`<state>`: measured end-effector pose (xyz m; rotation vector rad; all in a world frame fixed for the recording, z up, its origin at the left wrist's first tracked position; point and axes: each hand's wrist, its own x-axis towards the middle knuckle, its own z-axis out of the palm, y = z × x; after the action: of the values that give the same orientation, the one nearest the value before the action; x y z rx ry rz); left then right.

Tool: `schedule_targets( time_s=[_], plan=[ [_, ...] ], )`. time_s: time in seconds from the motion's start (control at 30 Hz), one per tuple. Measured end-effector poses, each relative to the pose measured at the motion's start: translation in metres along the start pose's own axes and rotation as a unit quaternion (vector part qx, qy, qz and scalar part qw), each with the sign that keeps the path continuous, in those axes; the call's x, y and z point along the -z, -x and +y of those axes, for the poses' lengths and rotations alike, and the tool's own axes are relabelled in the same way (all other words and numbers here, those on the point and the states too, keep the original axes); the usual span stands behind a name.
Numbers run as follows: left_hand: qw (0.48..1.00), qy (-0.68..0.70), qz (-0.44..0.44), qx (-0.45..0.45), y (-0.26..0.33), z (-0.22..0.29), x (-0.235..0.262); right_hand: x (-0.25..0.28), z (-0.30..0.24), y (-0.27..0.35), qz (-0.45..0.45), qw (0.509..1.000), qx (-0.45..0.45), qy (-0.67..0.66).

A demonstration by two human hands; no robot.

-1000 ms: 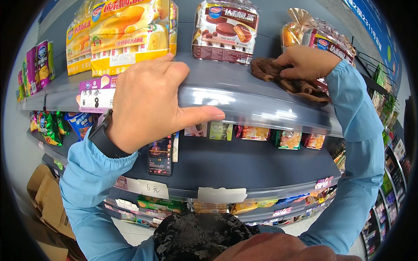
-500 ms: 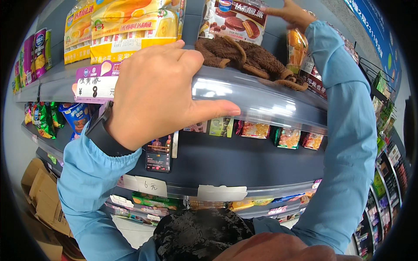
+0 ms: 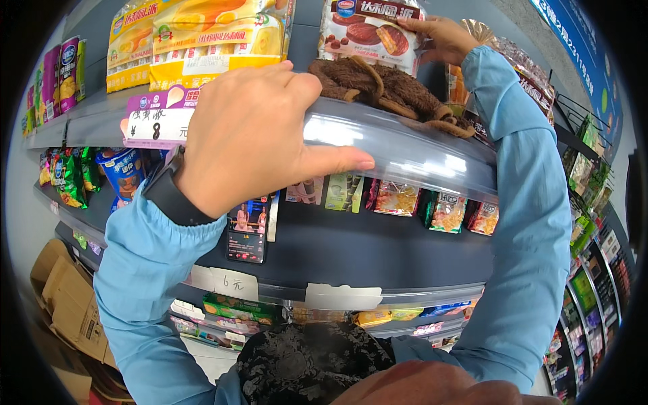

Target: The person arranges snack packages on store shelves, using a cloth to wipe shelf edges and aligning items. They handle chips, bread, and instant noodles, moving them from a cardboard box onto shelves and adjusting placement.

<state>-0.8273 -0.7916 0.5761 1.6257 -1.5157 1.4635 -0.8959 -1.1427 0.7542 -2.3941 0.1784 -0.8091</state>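
My left hand (image 3: 250,135) rests at the front edge of the upper shelf (image 3: 398,145), its thumb stretched out to the right. Its other fingers are partly hidden, near a yellow bag of egg pies (image 3: 219,34). Farther right, my right hand (image 3: 442,39) is at the right edge of a white and brown bag of chocolate pies (image 3: 368,40). Fingers lie over the bag's front; the grip behind it is partly hidden. A crumpled brown cloth (image 3: 385,88) lies on the shelf just in front of that bag.
Snack canisters (image 3: 67,74) stand at the far left. Bread bags (image 3: 455,84) sit beside my right forearm. On the shelf below are a phone with a lit screen (image 3: 248,229), a blue snack tub (image 3: 121,172) and small packets (image 3: 395,197). Cardboard boxes (image 3: 74,304) stand lower left.
My right hand has moved left and slightly down, from spread fingers beside the chocolate pie bag onto its edge. The left hand stays at the shelf edge. The view has shifted slightly.
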Motion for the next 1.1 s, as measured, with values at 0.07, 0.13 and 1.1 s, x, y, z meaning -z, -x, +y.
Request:
schedule_targets(
  time_s=[0.07, 0.13, 1.1],
  plan=[
    [1.0, 0.002, 0.0, 0.007, -0.002, 0.002, -0.001, 0.014, -0.009, 0.001, 0.026, 0.998, 0.006, 0.055],
    [1.0, -0.002, 0.031, 0.003, -0.002, 0.001, -0.001, 0.026, -0.054, 0.024, 0.075, 0.995, -0.048, -0.04],
    [0.999, -0.038, 0.033, -0.002, -0.002, -0.006, -0.009, 0.204, 0.06, 0.222, 0.194, 0.977, -0.09, -0.005]
  ],
)
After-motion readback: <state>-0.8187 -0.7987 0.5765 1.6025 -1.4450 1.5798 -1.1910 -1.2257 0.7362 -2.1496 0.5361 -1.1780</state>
